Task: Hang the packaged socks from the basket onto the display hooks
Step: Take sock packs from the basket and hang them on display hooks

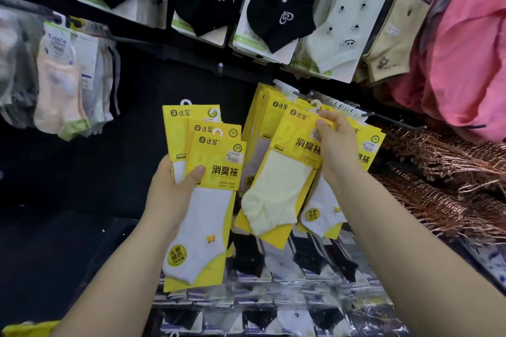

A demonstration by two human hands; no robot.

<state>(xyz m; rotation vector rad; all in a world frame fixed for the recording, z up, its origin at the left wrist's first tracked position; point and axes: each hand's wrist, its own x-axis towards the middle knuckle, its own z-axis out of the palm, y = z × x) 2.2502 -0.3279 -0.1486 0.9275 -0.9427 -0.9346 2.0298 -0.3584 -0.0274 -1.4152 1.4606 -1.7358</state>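
Note:
My left hand [175,186] grips a fanned stack of three yellow-carded sock packs [208,172], white socks showing, thumb across the front card. My right hand [335,145] pinches the top of one yellow pack holding a pale yellow sock [279,186], its white hanger loop [316,103] up by the dark display hook [394,120]. Behind it several matching yellow packs [262,117] hang on that hook. No basket can be made out for certain.
Black, white and beige sock packs [273,8] hang on the row above. Pastel packs [63,85] hang at left. Pink garments [465,49] sit at upper right, copper-coloured hangers [451,172] at right. Wrapped black and white socks [273,282] lie below.

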